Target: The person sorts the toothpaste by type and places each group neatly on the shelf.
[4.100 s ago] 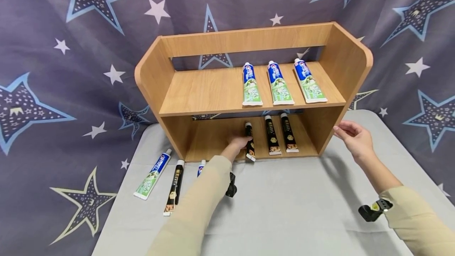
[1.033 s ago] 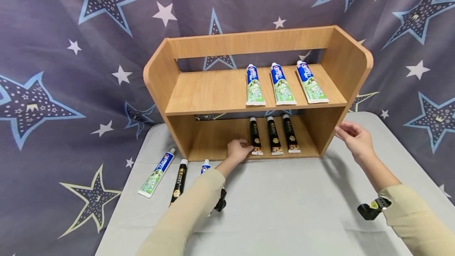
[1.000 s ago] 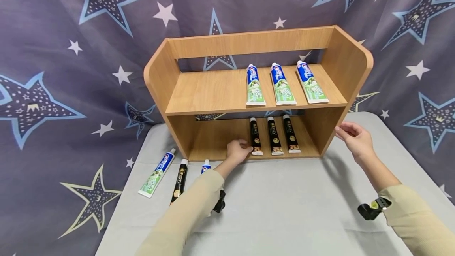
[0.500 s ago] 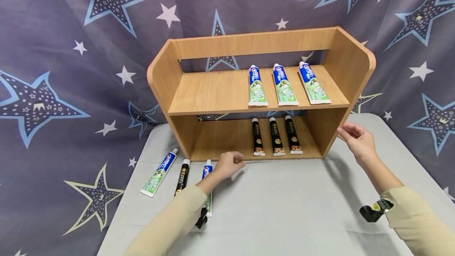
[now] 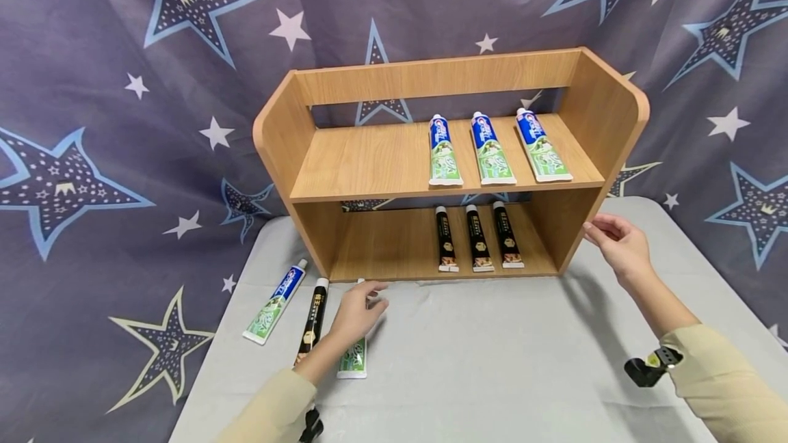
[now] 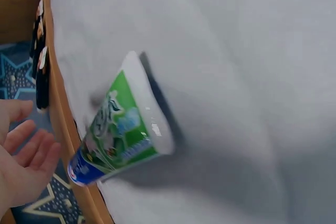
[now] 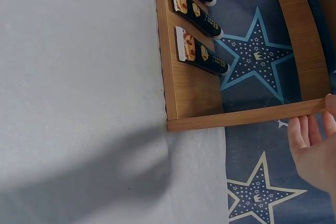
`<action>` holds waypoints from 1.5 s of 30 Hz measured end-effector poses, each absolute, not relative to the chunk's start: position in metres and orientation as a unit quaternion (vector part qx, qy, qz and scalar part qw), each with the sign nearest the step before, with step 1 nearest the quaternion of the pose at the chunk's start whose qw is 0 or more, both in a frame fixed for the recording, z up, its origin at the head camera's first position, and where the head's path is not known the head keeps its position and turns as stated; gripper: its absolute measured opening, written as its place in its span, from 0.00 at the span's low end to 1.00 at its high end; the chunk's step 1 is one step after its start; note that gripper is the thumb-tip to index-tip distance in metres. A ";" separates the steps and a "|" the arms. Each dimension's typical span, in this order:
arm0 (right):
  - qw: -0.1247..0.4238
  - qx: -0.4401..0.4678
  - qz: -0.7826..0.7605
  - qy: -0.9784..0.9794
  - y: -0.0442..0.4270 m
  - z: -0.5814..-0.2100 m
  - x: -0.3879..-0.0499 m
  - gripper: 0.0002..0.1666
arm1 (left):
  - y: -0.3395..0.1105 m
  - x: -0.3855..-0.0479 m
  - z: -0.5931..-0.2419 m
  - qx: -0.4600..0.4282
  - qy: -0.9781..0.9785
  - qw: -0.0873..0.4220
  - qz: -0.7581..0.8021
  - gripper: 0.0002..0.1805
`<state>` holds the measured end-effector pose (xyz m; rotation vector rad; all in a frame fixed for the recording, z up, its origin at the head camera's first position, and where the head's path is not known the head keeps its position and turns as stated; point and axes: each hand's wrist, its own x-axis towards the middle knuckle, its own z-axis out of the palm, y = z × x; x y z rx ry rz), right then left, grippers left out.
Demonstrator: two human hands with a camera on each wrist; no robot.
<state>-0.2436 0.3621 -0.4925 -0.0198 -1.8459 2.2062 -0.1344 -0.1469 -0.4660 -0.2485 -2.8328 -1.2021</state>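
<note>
My left hand (image 5: 358,313) is over a blue-and-green toothpaste tube (image 5: 353,361) on the table, covering its middle. In the left wrist view its fingers are spread loosely beside that tube (image 6: 118,129), gripping nothing. Left of it lie a black toothpaste tube (image 5: 312,320), partly behind my forearm, and another blue-and-green tube (image 5: 275,303). My right hand (image 5: 622,246) holds the front edge of the wooden shelf's right side panel (image 5: 575,224), thumb on one face and fingers on the other in the right wrist view.
On the shelf's upper board (image 5: 363,159) lie three blue-and-green toothpaste tubes (image 5: 490,149) toward the right. Three black tubes (image 5: 479,238) lie side by side on the lower board (image 5: 388,245). A star-patterned curtain (image 5: 154,156) hangs behind the pale-covered table (image 5: 492,361).
My left hand set a black tube straight in the lower row, let go, and moved left and toward me over the blue-and-green tube. My right hand stayed on the shelf's side.
</note>
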 end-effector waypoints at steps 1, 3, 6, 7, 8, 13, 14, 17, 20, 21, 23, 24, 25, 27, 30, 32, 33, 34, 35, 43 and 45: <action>0.132 -0.015 0.757 -0.640 0.355 -0.482 -0.237 0.13 | -0.150 -0.132 -0.466 -0.078 -0.917 0.040 -0.389 0.17; 0.129 -0.023 0.752 -0.647 0.330 -0.445 -0.212 0.09 | -0.155 -0.127 -0.467 -0.070 -0.919 0.064 -0.383 0.16; 0.130 -0.017 0.760 -0.637 0.312 -0.417 -0.193 0.12 | -0.163 -0.123 -0.468 -0.053 -0.922 0.085 -0.375 0.15; 0.127 -0.018 0.754 -0.645 0.310 -0.413 -0.191 0.12 | -0.165 -0.122 -0.468 -0.047 -0.922 0.087 -0.373 0.15; 0.127 -0.020 0.750 -0.648 0.311 -0.413 -0.191 0.12 | -0.168 -0.121 -0.468 -0.041 -0.923 0.086 -0.372 0.14; 0.125 0.008 0.759 -0.639 0.329 -0.437 -0.208 0.11 | -0.176 -0.118 -0.471 -0.008 -0.924 0.070 -0.375 0.17; 0.125 0.011 0.759 -0.639 0.330 -0.438 -0.208 0.11 | -0.177 -0.118 -0.472 -0.002 -0.922 0.067 -0.381 0.17; 0.124 0.002 0.762 -0.635 0.319 -0.424 -0.199 0.11 | -0.180 -0.118 -0.472 0.016 -0.918 0.057 -0.392 0.20; 0.124 -0.010 0.755 -0.644 0.309 -0.410 -0.191 0.13 | -0.183 -0.119 -0.472 0.038 -0.919 0.040 -0.391 0.21; 0.123 -0.018 0.751 -0.649 0.310 -0.410 -0.192 0.13 | -0.184 -0.119 -0.472 0.046 -0.920 0.033 -0.389 0.22; 0.119 -0.011 0.757 -0.642 0.317 -0.420 -0.198 0.12 | -0.186 -0.119 -0.472 0.062 -0.921 0.018 -0.385 0.22; 0.123 -0.015 0.761 -0.637 0.322 -0.429 -0.204 0.11 | -0.186 -0.119 -0.473 0.068 -0.922 0.012 -0.382 0.22; 0.124 -0.011 0.755 -0.643 0.328 -0.437 -0.210 0.10 | -0.187 -0.118 -0.473 0.067 -0.922 0.008 -0.382 0.22; 0.123 -0.012 0.762 -0.635 0.339 -0.453 -0.220 0.10 | -0.188 -0.117 -0.474 0.076 -0.919 -0.002 -0.387 0.22; 0.123 -0.008 0.760 -0.638 0.343 -0.458 -0.224 0.11 | -0.188 -0.114 -0.475 0.089 -0.916 -0.014 -0.391 0.21; 0.125 -0.005 0.747 -0.653 0.335 -0.447 -0.216 0.09 | -0.187 -0.114 -0.475 0.105 -0.914 -0.024 -0.392 0.21; 0.128 -0.008 0.750 -0.649 0.330 -0.440 -0.211 0.09 | -0.187 -0.114 -0.475 0.107 -0.916 -0.027 -0.387 0.20; 0.127 -0.008 0.744 -0.656 0.323 -0.430 -0.204 0.09 | -0.186 -0.114 -0.474 0.112 -0.916 -0.032 -0.383 0.20; 0.128 -0.011 0.749 -0.650 0.318 -0.423 -0.199 0.11 | -0.186 -0.114 -0.474 0.117 -0.917 -0.037 -0.379 0.20; 0.111 -0.040 0.756 -0.644 0.301 -0.400 -0.182 0.19 | -0.183 -0.113 -0.470 0.145 -0.905 -0.064 -0.396 0.21; 0.112 -0.041 0.754 -0.646 0.302 -0.402 -0.183 0.19 | -0.182 -0.113 -0.470 0.144 -0.904 -0.064 -0.397 0.21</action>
